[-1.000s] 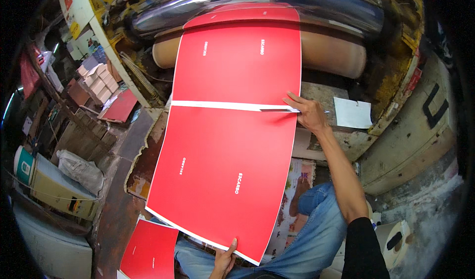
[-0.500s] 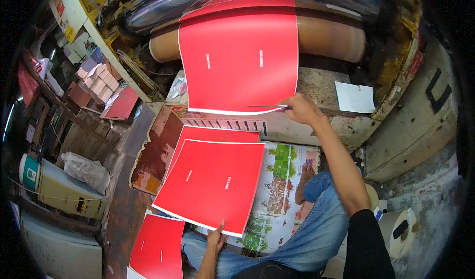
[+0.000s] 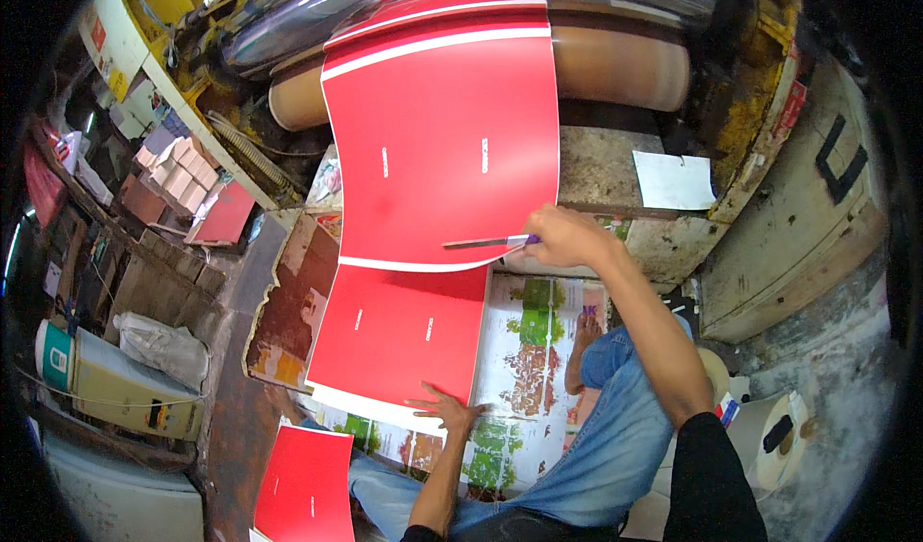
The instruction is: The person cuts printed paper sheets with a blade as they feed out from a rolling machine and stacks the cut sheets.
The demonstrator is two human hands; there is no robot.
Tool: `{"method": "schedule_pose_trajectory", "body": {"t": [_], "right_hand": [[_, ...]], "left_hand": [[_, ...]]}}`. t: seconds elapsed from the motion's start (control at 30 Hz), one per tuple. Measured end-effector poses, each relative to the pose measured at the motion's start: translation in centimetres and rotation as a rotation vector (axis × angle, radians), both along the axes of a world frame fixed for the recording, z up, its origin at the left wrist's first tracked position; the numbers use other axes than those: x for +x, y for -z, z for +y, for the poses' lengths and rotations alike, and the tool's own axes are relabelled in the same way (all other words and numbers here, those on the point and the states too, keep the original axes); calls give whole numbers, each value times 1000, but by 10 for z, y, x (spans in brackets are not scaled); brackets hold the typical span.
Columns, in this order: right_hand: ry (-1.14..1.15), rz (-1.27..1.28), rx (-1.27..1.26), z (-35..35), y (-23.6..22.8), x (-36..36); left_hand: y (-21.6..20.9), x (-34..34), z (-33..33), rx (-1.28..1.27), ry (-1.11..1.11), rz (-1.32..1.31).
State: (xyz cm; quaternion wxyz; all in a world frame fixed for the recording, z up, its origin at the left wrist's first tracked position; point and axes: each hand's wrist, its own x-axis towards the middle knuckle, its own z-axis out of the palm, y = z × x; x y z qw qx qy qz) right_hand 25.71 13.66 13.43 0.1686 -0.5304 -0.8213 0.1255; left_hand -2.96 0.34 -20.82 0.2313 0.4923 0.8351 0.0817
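Note:
From the machine's rollers a large red sheet (image 3: 437,186) with white edges hangs down in a curve. My right hand (image 3: 567,237) is at its lower right edge, closed on a thin-bladed knife (image 3: 476,244), whose blade lies across the red surface. Below, another red sheet (image 3: 394,326) with a white margin lies on the printed sheet in front of me, its upper part covered by the hanging one. My left hand (image 3: 447,409) rests with spread fingers at its lower right margin.
A brown roller (image 3: 625,69) and a shiny dark roller lie across the far side. More red sheets (image 3: 306,484) lie at the lower left. A white paper (image 3: 673,180) is on the machine ledge. A pale metal cabinet (image 3: 769,253) stands at right, near a wound roll (image 3: 769,460).
The hanging sheet has come lower, and a white band now shows near the rollers. My right hand moved down with it. My left hand let go of the lower sheet, now lying straighter.

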Motion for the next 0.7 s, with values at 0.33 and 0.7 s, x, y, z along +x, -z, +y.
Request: {"method": "schedule_pose_trajectory", "body": {"t": [0.33,0.7], "right_hand": [[-235,-138,-429,-35,-41,-34],[-2,615,-561,6,-45,12]], "left_hand": [[-92,12,16,178,-145,-999],[-203,28,8,318,-271,-1818]]}}
